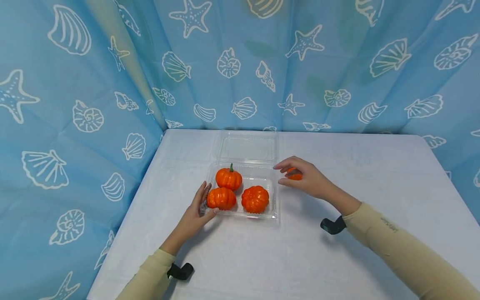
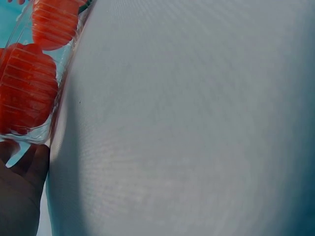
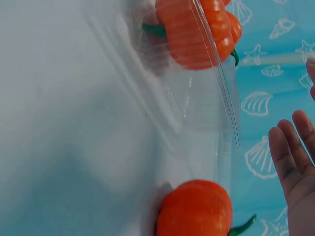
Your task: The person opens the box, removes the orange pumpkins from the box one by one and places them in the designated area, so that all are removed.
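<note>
A clear plastic clamshell box (image 1: 273,208) lies with its lid (image 1: 247,148) folded back. Inside sit three orange toy pumpkins: a rear one (image 1: 228,179) with its green stem up, a front left one (image 1: 221,198), and a right one (image 1: 255,199). My left hand (image 1: 196,212) rests against the box's front left corner, fingers along the side and thumb at the front rim. To the right of the box, another pumpkin (image 3: 194,209) stands on the table, partly hidden in the head view by my right hand (image 1: 303,177). That hand hovers around it with fingers spread, apart from it in the right wrist view.
A white cloth (image 1: 240,262) covers the table. Behind it and on the left hangs a blue curtain (image 1: 202,83) with shell and starfish prints. Each wrist carries a black camera mount, seen at the left (image 1: 181,271) and the right (image 1: 333,225).
</note>
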`<state>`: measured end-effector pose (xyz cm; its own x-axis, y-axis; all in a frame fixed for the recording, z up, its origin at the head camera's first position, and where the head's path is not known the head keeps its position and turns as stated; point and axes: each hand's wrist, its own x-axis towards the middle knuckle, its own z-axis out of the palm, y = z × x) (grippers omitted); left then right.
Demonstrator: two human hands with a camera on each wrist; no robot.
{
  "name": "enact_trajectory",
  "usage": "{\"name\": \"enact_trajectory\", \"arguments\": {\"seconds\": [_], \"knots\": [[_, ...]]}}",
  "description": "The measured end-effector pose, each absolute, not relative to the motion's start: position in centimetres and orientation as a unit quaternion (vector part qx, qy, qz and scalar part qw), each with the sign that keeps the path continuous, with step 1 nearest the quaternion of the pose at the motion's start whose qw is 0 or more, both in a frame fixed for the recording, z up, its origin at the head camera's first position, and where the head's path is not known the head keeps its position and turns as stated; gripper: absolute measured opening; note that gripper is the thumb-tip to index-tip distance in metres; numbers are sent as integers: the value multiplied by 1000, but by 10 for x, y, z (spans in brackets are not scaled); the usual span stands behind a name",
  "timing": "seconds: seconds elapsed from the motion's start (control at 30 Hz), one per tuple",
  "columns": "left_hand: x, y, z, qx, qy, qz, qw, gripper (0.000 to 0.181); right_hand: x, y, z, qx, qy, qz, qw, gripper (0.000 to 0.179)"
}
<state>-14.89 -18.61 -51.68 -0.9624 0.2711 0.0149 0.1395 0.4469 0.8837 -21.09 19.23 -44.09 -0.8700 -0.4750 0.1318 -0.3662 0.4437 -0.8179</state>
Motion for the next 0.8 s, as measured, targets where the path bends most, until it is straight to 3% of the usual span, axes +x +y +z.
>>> {"name": "enact_trajectory", "arguments": {"seconds": [0.8], "knots": [[-148, -192, -519, 131, 845, 514, 66, 95, -196, 145, -462, -331, 838, -408, 149, 38]]}}
